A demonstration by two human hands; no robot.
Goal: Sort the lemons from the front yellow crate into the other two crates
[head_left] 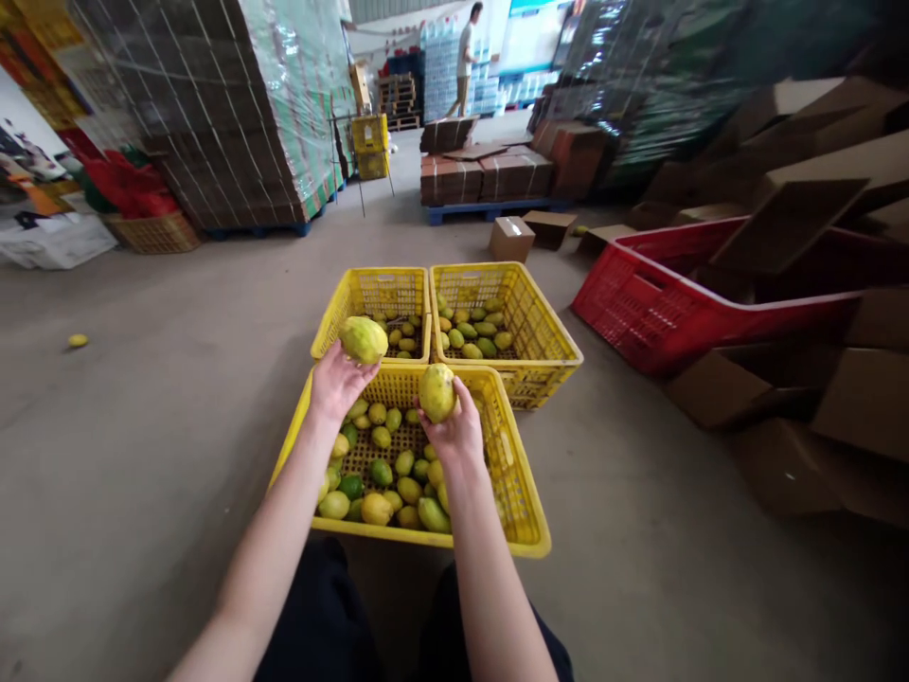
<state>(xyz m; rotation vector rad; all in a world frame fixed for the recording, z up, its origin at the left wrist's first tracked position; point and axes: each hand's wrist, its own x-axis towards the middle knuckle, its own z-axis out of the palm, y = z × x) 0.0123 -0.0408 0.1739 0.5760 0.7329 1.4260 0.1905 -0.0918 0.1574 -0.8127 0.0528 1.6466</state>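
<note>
My left hand (339, 384) holds a yellow-green fruit (364, 340) above the back left rim of the near yellow crate (526, 511). Another yellowish fruit (436, 392) with small dark spots is upright in my right hand (458, 431), over the same crate's back part. Inside the near crate lie several green and yellow fruits (376, 509). Behind it stand two more yellow crates side by side, a left one (333, 308) and a right one (546, 327), each with several fruits on its bottom.
At the right is a red crate (639, 303) with cardboard boxes (852, 398) in and around it. A small carton (511, 239) stands behind the yellow crates. One fruit (78, 340) lies on the floor at the left. A person (465, 62) walks in the background near wrapped pallets.
</note>
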